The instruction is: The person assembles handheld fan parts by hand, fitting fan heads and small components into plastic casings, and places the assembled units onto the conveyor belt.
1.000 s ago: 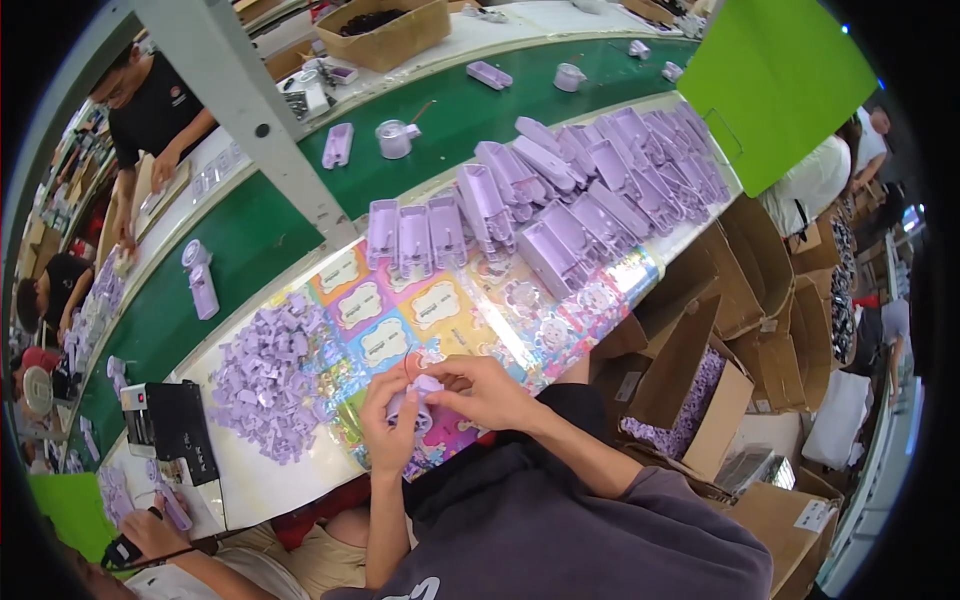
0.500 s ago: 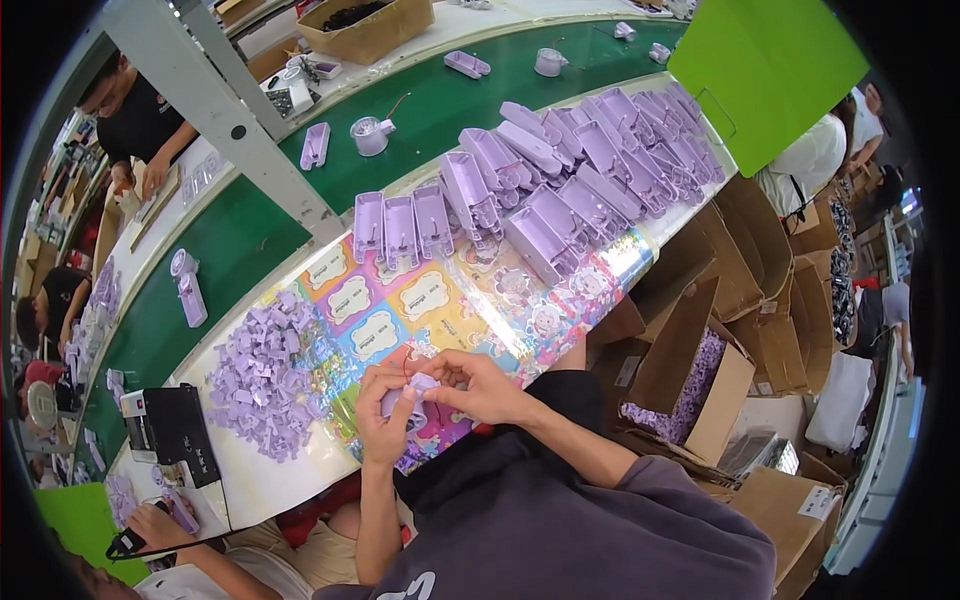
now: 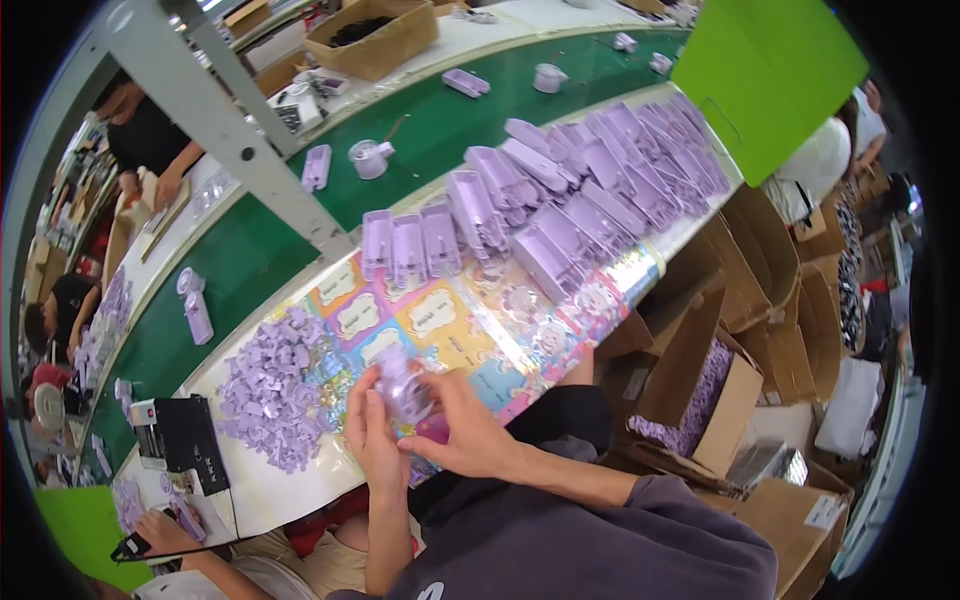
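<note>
Between my two hands is a lilac plastic part (image 3: 403,388), rounded and smeared by motion. My left hand (image 3: 376,437) grips its left side with fingers and thumb. My right hand (image 3: 466,428) has its curled fingers on the part's right side, thumb lower down. Under them lies a colourful printed sheet (image 3: 432,312) on the table. A heap of small lilac pieces (image 3: 275,390) sits left of my hands. Beyond the sheet stand rows of long lilac housings (image 3: 407,246), with a larger pile (image 3: 600,165) toward the far right.
A green conveyor belt (image 3: 255,285) behind a grey post (image 3: 240,150) carries scattered lilac parts. A black device (image 3: 190,445) stands left, close to a co-worker's hand (image 3: 165,532). Cardboard boxes (image 3: 740,410) crowd the right, below a bright green panel (image 3: 765,80).
The lilac part has moved up and been turned between my hands. My right hand has shifted lower, its fingers now more spread around the part. The whole view has tilted slightly.
</note>
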`<action>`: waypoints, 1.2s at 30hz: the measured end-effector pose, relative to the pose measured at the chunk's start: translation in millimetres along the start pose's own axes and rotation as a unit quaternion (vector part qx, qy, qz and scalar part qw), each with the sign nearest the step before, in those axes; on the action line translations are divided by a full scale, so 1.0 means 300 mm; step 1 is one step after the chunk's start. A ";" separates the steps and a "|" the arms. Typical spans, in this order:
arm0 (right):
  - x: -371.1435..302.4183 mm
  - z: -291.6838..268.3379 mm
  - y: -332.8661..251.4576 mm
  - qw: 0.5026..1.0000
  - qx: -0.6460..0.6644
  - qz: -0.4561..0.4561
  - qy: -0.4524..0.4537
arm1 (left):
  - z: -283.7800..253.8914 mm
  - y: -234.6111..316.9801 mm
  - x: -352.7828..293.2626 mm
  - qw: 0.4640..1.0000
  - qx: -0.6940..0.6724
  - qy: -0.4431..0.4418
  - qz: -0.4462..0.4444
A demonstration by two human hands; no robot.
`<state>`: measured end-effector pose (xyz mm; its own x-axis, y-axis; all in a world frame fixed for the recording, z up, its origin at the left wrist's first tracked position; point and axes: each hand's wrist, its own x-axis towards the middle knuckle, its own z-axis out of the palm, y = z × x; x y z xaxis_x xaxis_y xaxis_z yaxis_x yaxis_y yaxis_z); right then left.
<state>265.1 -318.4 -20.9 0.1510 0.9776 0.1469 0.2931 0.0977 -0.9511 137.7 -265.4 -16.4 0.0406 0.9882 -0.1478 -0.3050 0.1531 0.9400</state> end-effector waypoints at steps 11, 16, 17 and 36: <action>0.339 -0.122 0.254 0.971 -0.167 -0.147 0.088 | -0.069 0.255 0.710 0.949 0.204 0.010 0.242; 0.338 -0.077 0.231 0.954 -0.210 -0.210 0.038 | -0.179 0.209 1.233 0.753 0.528 0.008 0.393; 0.347 -0.063 0.226 0.955 -0.198 -0.220 0.032 | -0.257 0.188 1.335 0.610 0.593 -0.064 0.521; 0.341 -0.117 0.224 0.943 -0.237 -0.232 0.008 | -0.218 0.174 1.204 0.618 0.651 -0.095 0.430</action>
<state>333.4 -218.3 -60.4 -0.0846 0.8466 0.5255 0.7201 0.4165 -0.5550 74.3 99.1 -40.9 0.5455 0.6718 0.5011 0.7278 -0.6762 0.1142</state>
